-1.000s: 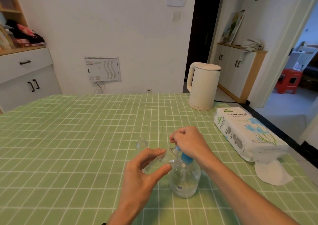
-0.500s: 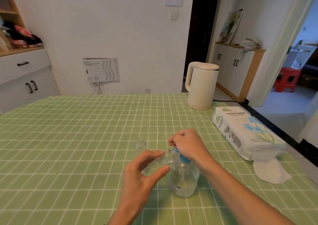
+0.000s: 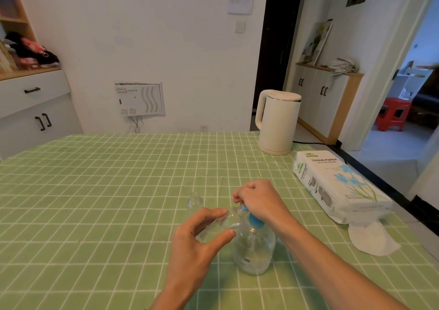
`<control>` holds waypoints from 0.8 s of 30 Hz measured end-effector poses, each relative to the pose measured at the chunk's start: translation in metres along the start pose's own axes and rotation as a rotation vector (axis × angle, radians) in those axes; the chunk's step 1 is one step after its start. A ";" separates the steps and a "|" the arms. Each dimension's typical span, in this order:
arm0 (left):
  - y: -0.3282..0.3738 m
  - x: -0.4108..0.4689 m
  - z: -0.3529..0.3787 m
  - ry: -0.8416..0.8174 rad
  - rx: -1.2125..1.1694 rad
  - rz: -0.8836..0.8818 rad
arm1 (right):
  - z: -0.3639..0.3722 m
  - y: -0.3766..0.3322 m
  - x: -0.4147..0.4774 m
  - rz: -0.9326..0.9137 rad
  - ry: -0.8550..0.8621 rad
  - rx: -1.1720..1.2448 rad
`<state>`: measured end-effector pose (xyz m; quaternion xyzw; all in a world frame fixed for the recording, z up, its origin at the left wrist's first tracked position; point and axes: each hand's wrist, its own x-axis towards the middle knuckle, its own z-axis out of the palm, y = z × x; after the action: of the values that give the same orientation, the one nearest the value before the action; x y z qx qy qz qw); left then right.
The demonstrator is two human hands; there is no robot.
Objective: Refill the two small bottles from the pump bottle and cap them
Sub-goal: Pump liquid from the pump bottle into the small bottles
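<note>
A clear pump bottle [image 3: 254, 250] with a blue pump head [image 3: 254, 220] stands on the green checked tablecloth [image 3: 107, 203] near me. My right hand [image 3: 259, 200] lies curled over the pump head from above. My left hand [image 3: 197, 241] pinches a small clear bottle [image 3: 222, 223] between thumb and fingers, tilted with its mouth against the pump nozzle. A second small clear bottle [image 3: 194, 201] stands upright on the cloth just behind and to the left. No caps are visible.
A cream electric kettle [image 3: 276, 122] stands at the far right of the table with its cord running off the edge. A pack of tissue paper [image 3: 337, 186] lies along the right edge, a loose tissue [image 3: 370, 238] in front of it.
Both hands stay in the same hold on the small bottle and the pump head. Only the camera shifted slightly.
</note>
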<state>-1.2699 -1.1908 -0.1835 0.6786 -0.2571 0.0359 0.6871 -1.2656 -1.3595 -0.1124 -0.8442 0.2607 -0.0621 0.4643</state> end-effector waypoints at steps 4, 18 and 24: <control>-0.003 -0.001 0.001 0.003 -0.003 -0.001 | 0.001 0.004 0.000 0.018 -0.002 0.000; 0.006 0.002 -0.003 -0.018 0.013 0.015 | -0.003 -0.005 -0.002 -0.035 0.005 -0.012; 0.000 0.002 -0.002 -0.010 0.018 0.003 | 0.000 0.001 0.001 -0.003 0.015 -0.009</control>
<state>-1.2675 -1.1894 -0.1830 0.6844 -0.2614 0.0361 0.6797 -1.2652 -1.3603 -0.1139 -0.8461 0.2632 -0.0678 0.4585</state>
